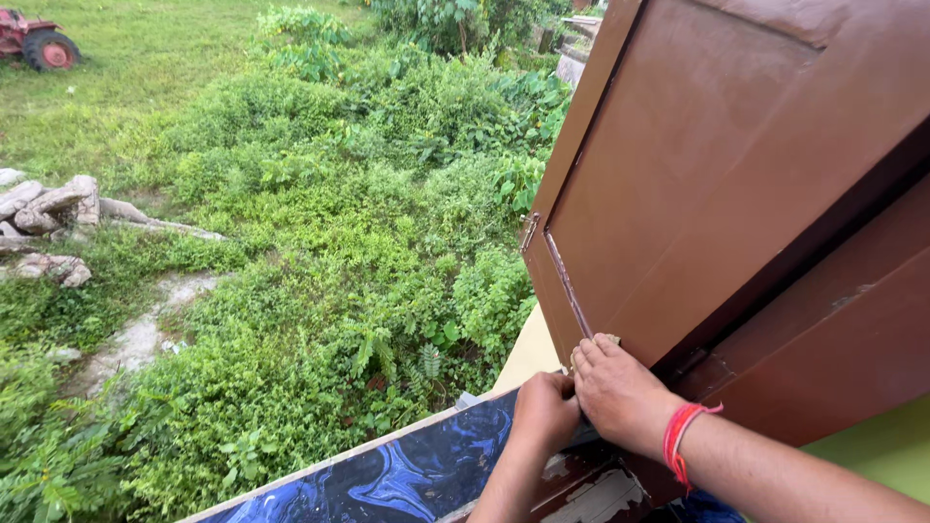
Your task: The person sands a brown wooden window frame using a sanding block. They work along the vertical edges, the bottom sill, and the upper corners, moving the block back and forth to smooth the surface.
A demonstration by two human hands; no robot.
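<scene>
Both hands work the near bottom corner of the brown wooden shutter (pixel 717 184), which looks heavy and stiff: the left hand (pixel 544 412) is curled shut beside it, the right hand (pixel 615 387) pressing fingertips on its lower edge.

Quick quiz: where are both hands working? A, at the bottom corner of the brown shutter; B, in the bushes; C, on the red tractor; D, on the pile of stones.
A: the left hand and right hand meet at the lower corner of the brown shutter, above the blue marbled sill.
</scene>
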